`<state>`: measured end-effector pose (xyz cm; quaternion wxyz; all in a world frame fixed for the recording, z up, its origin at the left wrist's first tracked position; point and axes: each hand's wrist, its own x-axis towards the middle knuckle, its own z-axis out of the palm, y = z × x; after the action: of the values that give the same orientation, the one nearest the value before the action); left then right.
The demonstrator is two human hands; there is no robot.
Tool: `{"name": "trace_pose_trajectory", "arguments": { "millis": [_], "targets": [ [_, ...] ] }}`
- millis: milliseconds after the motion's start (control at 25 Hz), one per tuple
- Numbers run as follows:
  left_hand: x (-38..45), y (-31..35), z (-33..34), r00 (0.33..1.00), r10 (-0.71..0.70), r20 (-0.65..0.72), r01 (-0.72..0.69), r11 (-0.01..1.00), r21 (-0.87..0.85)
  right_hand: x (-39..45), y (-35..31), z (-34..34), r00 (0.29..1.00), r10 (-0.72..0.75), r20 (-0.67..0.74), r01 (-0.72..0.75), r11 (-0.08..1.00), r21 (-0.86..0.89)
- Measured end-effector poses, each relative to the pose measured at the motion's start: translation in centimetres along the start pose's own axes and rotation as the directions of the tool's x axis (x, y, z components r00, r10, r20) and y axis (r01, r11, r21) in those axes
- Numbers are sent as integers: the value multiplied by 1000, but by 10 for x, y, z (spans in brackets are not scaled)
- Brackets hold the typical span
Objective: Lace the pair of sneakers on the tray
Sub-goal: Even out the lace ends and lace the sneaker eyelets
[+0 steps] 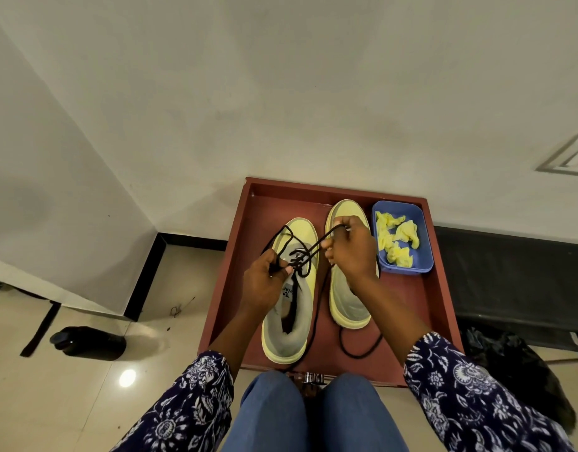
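Observation:
Two yellow-and-grey sneakers lie on a reddish-brown tray [424, 298]. The left sneaker [289, 327] has a black lace [305, 252] threaded through its front eyelets. My left hand [264, 282] hovers over its tongue and pinches one strand of the lace. My right hand [352, 249] is above the right sneaker [347, 305] and pinches the other strand, pulled up and to the right. A loose length of black lace [359, 349] trails on the tray near the right sneaker's heel.
A blue tub [403, 238] with crumpled yellow paper stands at the tray's right back corner. A dark bottle [88, 342] lies on the tiled floor at left. A dark bag [515, 363] sits right of the tray. White walls rise behind; my knees are at the tray's near edge.

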<state>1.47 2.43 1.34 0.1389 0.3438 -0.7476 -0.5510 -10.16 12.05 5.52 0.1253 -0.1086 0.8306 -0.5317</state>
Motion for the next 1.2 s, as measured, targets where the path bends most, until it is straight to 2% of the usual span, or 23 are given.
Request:
{"name": "trace_pose_trajectory", "arguments": {
  "millis": [80, 200, 400, 600, 720, 800, 920, 1040, 1120, 1200],
  "targets": [
    [0, 0, 0, 1000, -3, -11, 3, 1000, 13, -6, -4, 3, 998, -60, -11, 61, 995, 81],
    [2, -2, 1, 1000, -15, -22, 15, 1000, 16, -22, -9, 3, 976, -218, 3, 217, 975, 41],
    [1, -5, 0, 999, -31, -31, 31, 1000, -5, -44, 1, 3, 870, -492, -3, 491, 869, -54],
    [1, -8, -1, 999, -28, -23, 27, 998, -58, -56, 12, 2, 825, -564, -19, 538, 796, -277],
    [0, -7, -1, 999, -37, -25, 35, 997, -71, -62, 18, 5, 840, -533, -95, 473, 808, -352],
    [0, -7, -1, 999, -44, -30, 42, 996, -84, -69, 26, 9, 844, -521, -129, 461, 827, -323],
    [2, -9, -2, 998, -56, -25, 53, 992, -114, -86, 32, 14, 874, -481, -62, 456, 858, -234],
    [2, -11, -4, 998, -64, -24, 60, 990, -129, -103, 43, 20, 897, -441, 40, 438, 871, -221],
    [2, -11, -4, 998, -65, -23, 61, 989, -134, -107, 42, 21, 948, -307, 83, 318, 903, -290],
    [4, -12, -4, 997, -75, -21, 72, 987, -141, -103, 38, 17, 988, -95, 122, 139, 895, -424]
  ]
}}
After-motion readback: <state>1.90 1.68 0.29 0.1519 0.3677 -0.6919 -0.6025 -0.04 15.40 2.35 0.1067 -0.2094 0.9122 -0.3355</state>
